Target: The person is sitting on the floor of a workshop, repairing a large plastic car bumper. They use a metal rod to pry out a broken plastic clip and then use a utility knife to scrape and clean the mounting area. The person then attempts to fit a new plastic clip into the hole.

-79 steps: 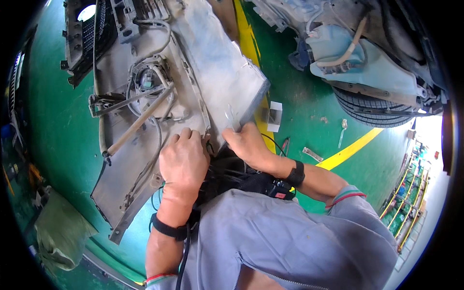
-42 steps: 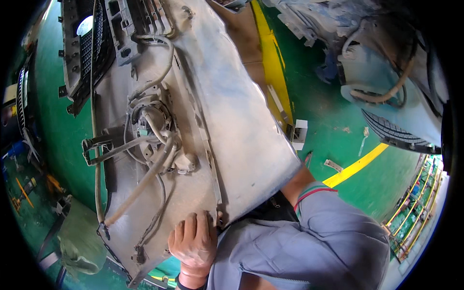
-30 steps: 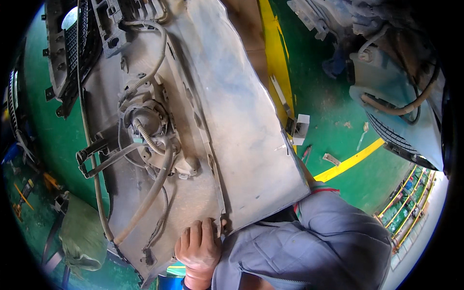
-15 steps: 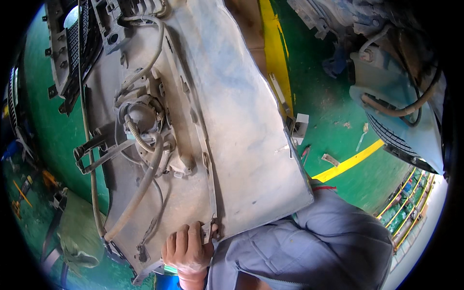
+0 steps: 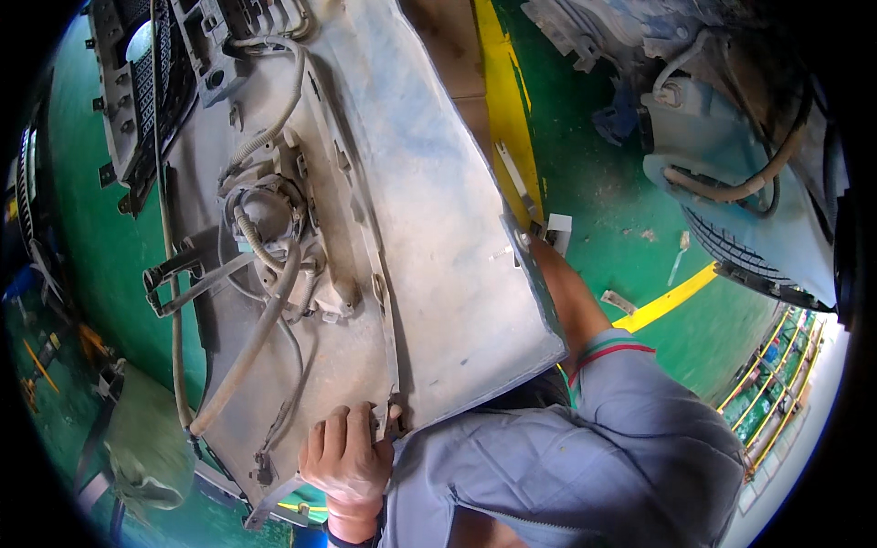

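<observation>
A large, dusty car bumper (image 5: 438, 237) lies in front of me with its inner side up. At its near edge my left hand (image 5: 347, 452) is closed, fingers curled over the rim beside a thin trim strip (image 5: 382, 310). My right forearm (image 5: 577, 306) reaches up along the bumper's right side. The right hand (image 5: 539, 248) is mostly hidden behind the edge, by a small slot, so its fingers cannot be made out. A round lamp (image 5: 267, 215) with a corrugated wiring hose (image 5: 285, 100) is fixed to the bumper's inside.
A dark grille piece (image 5: 137, 110) is at the far left. To the right lies another pale bumper part with hoses (image 5: 731, 183). The green floor (image 5: 603, 201) carries yellow lines, a small white box (image 5: 557, 233) and scraps. A green cloth bag (image 5: 151, 447) sits at lower left.
My right forearm has come into view from behind the bumper and reaches up to its right edge. The bumper's right side has shifted slightly left. My left hand keeps its grip.
</observation>
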